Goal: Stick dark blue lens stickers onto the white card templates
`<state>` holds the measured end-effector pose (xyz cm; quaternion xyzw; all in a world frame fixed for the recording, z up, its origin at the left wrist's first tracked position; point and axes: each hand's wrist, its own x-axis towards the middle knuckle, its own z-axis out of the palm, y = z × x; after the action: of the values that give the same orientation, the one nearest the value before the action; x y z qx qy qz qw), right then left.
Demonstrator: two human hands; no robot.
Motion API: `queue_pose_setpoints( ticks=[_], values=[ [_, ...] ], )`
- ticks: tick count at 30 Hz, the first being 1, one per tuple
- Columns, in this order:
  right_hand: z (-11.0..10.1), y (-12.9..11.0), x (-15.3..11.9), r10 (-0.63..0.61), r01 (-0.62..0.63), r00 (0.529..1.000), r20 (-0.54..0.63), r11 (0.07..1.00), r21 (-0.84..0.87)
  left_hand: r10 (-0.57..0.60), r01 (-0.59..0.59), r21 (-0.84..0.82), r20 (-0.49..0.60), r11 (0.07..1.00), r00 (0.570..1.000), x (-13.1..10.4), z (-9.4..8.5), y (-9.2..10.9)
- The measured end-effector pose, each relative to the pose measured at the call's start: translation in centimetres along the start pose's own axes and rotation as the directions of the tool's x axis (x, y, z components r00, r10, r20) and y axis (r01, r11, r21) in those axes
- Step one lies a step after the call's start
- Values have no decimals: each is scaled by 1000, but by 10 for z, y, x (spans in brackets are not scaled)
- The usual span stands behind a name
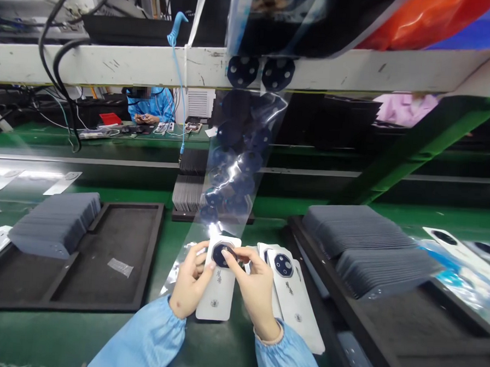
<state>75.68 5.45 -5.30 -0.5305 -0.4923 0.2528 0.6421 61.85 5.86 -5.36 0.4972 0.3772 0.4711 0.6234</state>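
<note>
A white phone back cover (216,291) stands out in the middle, bearing dark lettering and a small round emblem. My left hand (189,282) grips its left edge, thumb on the front face. Near the top of the cover sits a black camera lens cover (220,254). My right hand (255,282) pinches this lens cover at its right side, thumb and fingertips on it. To the right, beside my right wrist, lie more white phone back covers (300,301), the top one with a dark camera piece fitted.
A clear film strip (233,174) with black lens covers hangs from the white shelf beam (123,65). Black trays (153,255) hold rows of grey sheets (58,217) at left, and more grey sheets (357,233) at right. A co-worker in blue (162,105) sits across the bench.
</note>
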Motion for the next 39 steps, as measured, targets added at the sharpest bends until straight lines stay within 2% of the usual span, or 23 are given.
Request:
queue_pose_setpoints(
  ticks=[8, 18, 26, 39],
  values=[
    [2, 3, -3, 31, -31, 999, -37, 1000, -2, -3, 2, -48, -6, 999, 1000, 0, 5, -1],
    [0, 1, -2, 31, -31, 999, -14, 999, 13, -6, 5, -72, -8, 997, 1000, -2, 4, 0],
    [0, 1, -4, 83, -84, 996, 12, 996, 8, -1, 1, -63, 4, 998, 1000, -2, 2, 1],
    [1, 2, -5, 70, -70, 998, 0, 998, -5, -49, 49, -167, 2, 985, 999, -1, 2, 0]
  ],
)
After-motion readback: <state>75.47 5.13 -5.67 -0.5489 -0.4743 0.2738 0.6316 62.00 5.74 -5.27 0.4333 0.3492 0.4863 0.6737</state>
